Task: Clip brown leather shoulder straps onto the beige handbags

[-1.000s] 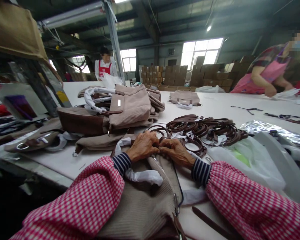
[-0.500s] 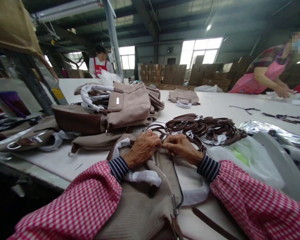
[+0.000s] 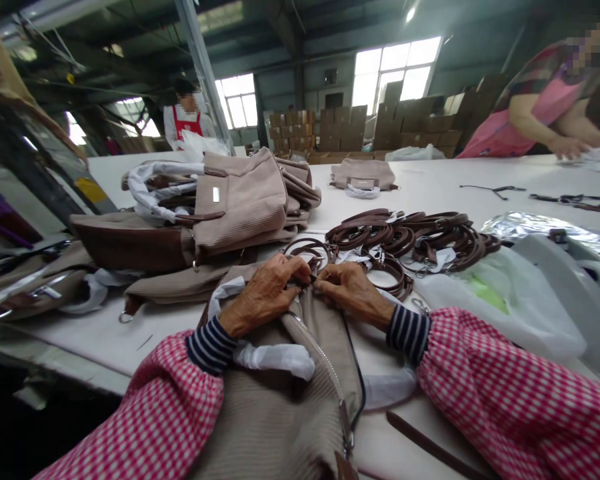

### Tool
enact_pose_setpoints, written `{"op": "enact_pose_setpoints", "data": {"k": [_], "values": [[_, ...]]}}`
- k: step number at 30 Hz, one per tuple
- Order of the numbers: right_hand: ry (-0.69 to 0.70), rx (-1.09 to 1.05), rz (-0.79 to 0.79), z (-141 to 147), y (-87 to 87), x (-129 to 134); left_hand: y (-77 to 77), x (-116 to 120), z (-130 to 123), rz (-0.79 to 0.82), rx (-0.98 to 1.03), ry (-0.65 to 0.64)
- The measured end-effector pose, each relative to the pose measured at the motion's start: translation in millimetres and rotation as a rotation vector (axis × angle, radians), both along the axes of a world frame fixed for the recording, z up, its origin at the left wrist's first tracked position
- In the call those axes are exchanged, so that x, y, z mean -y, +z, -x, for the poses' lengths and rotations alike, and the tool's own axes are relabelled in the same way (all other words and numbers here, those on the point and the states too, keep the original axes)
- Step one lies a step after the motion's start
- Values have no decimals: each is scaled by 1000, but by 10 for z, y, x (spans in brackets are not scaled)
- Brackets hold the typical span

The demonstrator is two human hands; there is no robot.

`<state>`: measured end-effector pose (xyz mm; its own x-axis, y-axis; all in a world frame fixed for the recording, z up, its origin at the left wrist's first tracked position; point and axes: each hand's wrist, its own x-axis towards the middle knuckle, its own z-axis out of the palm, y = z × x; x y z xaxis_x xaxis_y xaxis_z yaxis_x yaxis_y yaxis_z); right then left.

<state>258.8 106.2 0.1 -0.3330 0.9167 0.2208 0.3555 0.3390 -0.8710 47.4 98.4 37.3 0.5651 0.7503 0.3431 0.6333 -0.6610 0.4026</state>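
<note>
A taupe ribbed handbag (image 3: 260,407) lies in front of me with its zipper (image 3: 325,357) running toward its far end. Its handles are wrapped in white film, one of them lying across the near side (image 3: 275,359). At that far end my left hand (image 3: 267,290) pinches with thumb and forefinger. Facing it, my right hand (image 3: 353,288) is closed in a pinch too, the fingertips of both almost meeting. Between them is a small dark piece at the bag's end, mostly hidden by the fingers. Just beyond lie coiled brown leather straps (image 3: 365,233).
Stacked handbags (image 3: 245,193) stand at the left, and another bag (image 3: 363,175) lies farther back. Clear plastic (image 3: 505,300) and a grey device (image 3: 565,287) are at the right. A loose brown strap (image 3: 425,443) lies close by. Two people work across the white table (image 3: 420,183).
The view has shifted slightly, so the background sits higher. My hands stay at the bag's far end, with the fingertips drawn slightly apart around the small dark piece.
</note>
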Motion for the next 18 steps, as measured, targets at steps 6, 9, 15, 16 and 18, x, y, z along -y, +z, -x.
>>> {"op": "enact_pose_setpoints", "data": {"k": [6, 9, 15, 16, 18], "values": [[21, -16, -19, -7, -27, -14, -16, -2, 11, 41, -79, 50], [57, -80, 25, -1, -18, -18, -24, -10, -8, 50, -81, 78], [136, -124, 65, 36, -6, -4, -44, -5, -82, 34, 3, 150], [139, -123, 77, 31, -3, 5, -44, 1, -89, 31, -6, 168], [110, -107, 57, 7, 18, 44, -42, 11, -95, 26, -31, 193]]}}
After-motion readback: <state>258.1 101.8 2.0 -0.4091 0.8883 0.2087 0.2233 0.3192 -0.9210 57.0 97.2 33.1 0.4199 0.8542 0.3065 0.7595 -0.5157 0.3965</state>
